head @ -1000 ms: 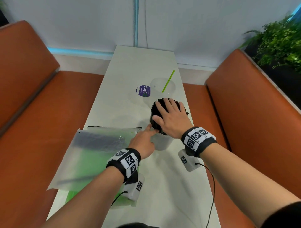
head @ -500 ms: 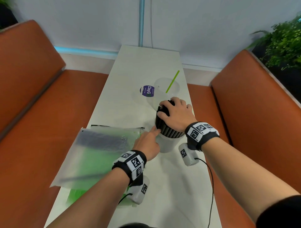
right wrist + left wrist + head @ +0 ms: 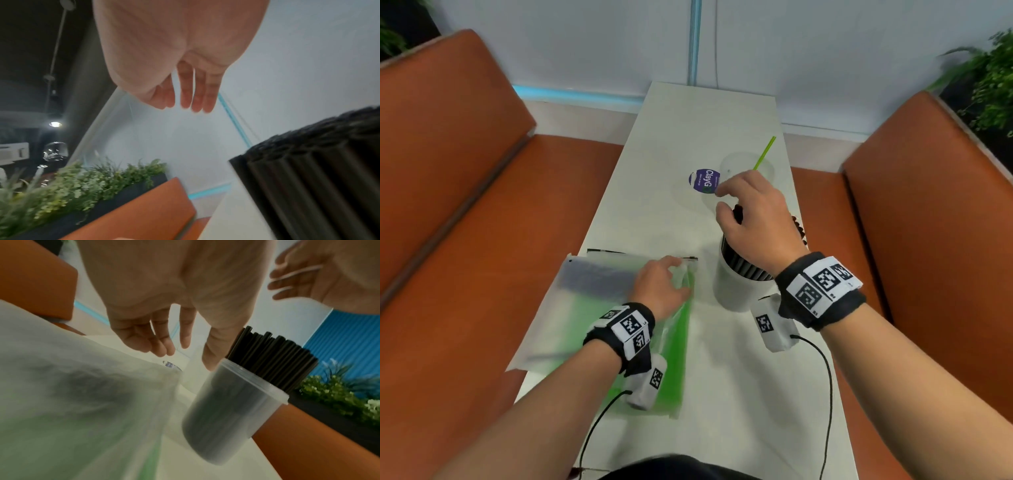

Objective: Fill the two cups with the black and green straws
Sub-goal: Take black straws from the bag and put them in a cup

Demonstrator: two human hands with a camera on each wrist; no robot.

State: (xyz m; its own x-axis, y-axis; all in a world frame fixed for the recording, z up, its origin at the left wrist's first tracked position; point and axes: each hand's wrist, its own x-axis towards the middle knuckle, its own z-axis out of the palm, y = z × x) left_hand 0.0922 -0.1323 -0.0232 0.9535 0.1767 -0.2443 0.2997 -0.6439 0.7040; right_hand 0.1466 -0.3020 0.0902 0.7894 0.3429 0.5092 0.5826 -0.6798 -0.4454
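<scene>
Even, soft indoor light fills the head view; the white bench (image 3: 709,394) is bright without glare and carries only faint shadows. Straight edges bow outward toward the corners. The plant (image 3: 993,78) at far right is smeared. Both wrist views are soft with motion blur, worst on the plastic bag (image 3: 68,402). A small ceiling lamp (image 3: 55,124) glows in a dim room at left in the right wrist view.

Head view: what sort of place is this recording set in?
Most likely a café or restaurant booth: a narrow white table runs between two orange padded benches, a planter of greenery tops one backrest, and takeaway cups of straws stand on the table.
</scene>
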